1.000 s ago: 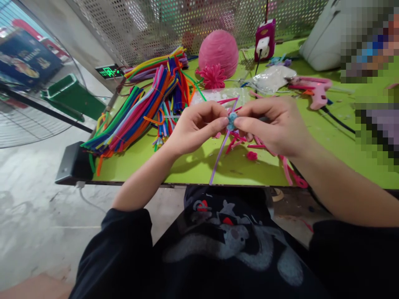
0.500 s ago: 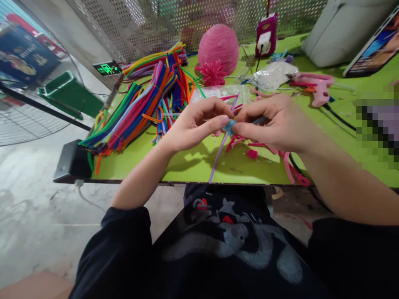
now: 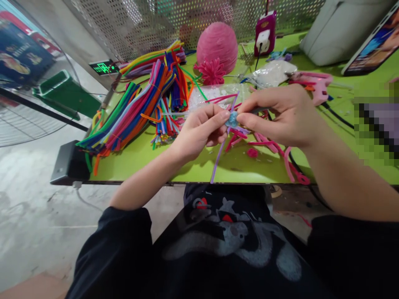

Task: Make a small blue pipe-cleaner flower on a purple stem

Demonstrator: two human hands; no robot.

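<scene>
Between both hands, above the green tabletop, is a small light-blue coil of pipe cleaner (image 3: pixel 232 120). My left hand (image 3: pixel 202 131) pinches its left side between thumb and fingers. From the right, my right hand (image 3: pixel 280 116) pinches it with thumb and forefinger; a grey-blue strand shows by those fingers. Beneath the hands a purple pipe cleaner (image 3: pixel 218 160) reaches to the table's front edge. Pink and red pipe cleaner pieces (image 3: pixel 238 137) lie around it, with a small pink coil (image 3: pixel 252 153) nearby.
Bundles of coloured pipe cleaners (image 3: pixel 131 116) lie at left. Behind stand a pink ball (image 3: pixel 217 45) and a looped pink flower (image 3: pixel 212 71). A pink glue gun (image 3: pixel 318 85) with a black cord, a plastic bag (image 3: pixel 274 73) and a phone-like screen (image 3: pixel 374 39) are at right.
My left hand has turned slightly, its lower fingers now curled into view. The blue coil shows more between the fingertips. The camera view has shifted a little.
</scene>
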